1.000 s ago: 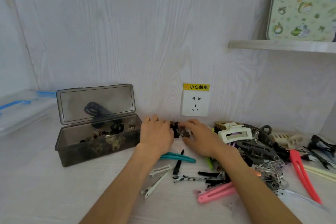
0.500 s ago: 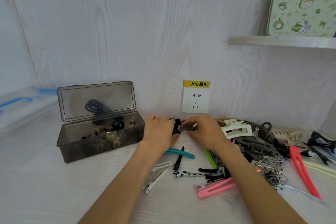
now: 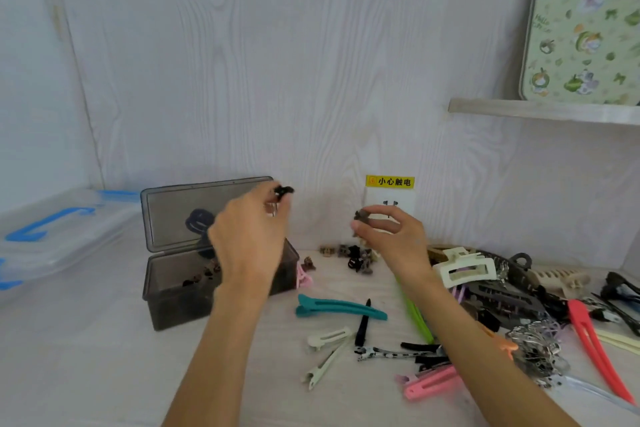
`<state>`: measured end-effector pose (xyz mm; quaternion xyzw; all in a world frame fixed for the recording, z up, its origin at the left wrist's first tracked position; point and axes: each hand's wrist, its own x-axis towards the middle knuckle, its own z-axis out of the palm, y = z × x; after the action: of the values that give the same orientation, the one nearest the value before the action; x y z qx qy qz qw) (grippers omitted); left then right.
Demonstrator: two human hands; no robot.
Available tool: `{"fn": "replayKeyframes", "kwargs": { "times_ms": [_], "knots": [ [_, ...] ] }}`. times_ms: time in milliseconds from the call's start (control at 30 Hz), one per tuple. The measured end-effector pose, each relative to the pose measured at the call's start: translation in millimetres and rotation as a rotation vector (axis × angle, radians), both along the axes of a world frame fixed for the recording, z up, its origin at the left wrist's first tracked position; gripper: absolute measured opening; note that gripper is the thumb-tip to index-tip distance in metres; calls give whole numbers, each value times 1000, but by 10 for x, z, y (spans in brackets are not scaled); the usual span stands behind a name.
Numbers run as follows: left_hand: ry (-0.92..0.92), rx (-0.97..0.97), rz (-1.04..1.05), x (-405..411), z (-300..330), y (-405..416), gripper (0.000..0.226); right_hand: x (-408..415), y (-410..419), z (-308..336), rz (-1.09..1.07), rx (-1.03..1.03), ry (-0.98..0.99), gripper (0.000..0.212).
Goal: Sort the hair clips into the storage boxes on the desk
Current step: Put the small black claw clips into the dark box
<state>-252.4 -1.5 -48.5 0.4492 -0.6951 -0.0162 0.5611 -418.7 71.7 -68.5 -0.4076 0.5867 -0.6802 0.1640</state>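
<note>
Black mini clip (image 3: 284, 190) pinched in the left hand (image 3: 249, 236) above the box (image 3: 159, 291) by the desk's back edge; right hand (image 3: 391, 236) pinches a brown clip (image 3: 362, 217); both look light, stiff, best held by their wings.

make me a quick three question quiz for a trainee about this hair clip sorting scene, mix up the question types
1. True or false: the dark storage box has its lid shut.
2. Multiple choice: what does the left hand hold? A) a small black claw clip B) the teal clip C) nothing
3. Fill in: the right hand pinches a small ____ claw clip in front of the wall socket.

Key
1. False: the lid stands open against the wall.
2. A, pinched at the fingers above the box.
3. Brown; the teal clip lies on the desk.
</note>
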Motion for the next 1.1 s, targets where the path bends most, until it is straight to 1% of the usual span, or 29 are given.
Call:
{"fn": "replayKeyframes", "kwargs": {
  "times_ms": [100,167,267,333,367,433,467,533,600,667,733,800,867,933,967,1033,1100],
  "knots": [
    [172,72,102,252,6,-128,22,389,-189,79,149,-44,92,23],
    [228,103,149,325,-11,-156,21,597,-318,92,237,-61,172,24],
    [175,182,177,374,-58,-195,22,776,-437,57,315,34,402,24],
    [92,250,186,408,-90,-235,24,794,-454,7,349,57,480,22],
    [43,285,187,420,-104,-254,28,766,-449,-2,331,52,499,22],
    [-21,338,162,418,-112,-265,38,611,-432,3,211,58,509,23],
    [-37,341,139,398,-101,-259,41,488,-412,10,125,79,515,22],
    [-91,302,86,307,-69,-214,40,188,-334,-25,-54,152,566,19],
    [-176,219,-11,132,-51,-121,31,-104,-216,-133,-167,239,620,18],
    [-276,154,-125,-77,-81,-29,28,-282,-137,-266,-205,331,692,21],
    [-407,162,-254,-294,-167,58,35,-341,-122,-379,-196,449,810,29],
    [-574,235,-333,-470,-271,129,40,-308,-136,-444,-139,566,892,39],
    [-773,271,-265,-599,-355,176,34,-264,-144,-487,-68,663,988,43],
    [-1000,248,-90,-652,-407,200,27,-244,-136,-512,-35,742,1105,47],
    [-1081,249,-24,-652,-421,208,24,-235,-127,-512,-31,761,1142,48],
    [-1146,246,33,-657,-441,204,21,-226,-103,-483,-28,775,1187,49],
    [-1146,228,32,-652,-441,189,21,-201,-99,-456,-16,808,1244,54]
  ]
}}
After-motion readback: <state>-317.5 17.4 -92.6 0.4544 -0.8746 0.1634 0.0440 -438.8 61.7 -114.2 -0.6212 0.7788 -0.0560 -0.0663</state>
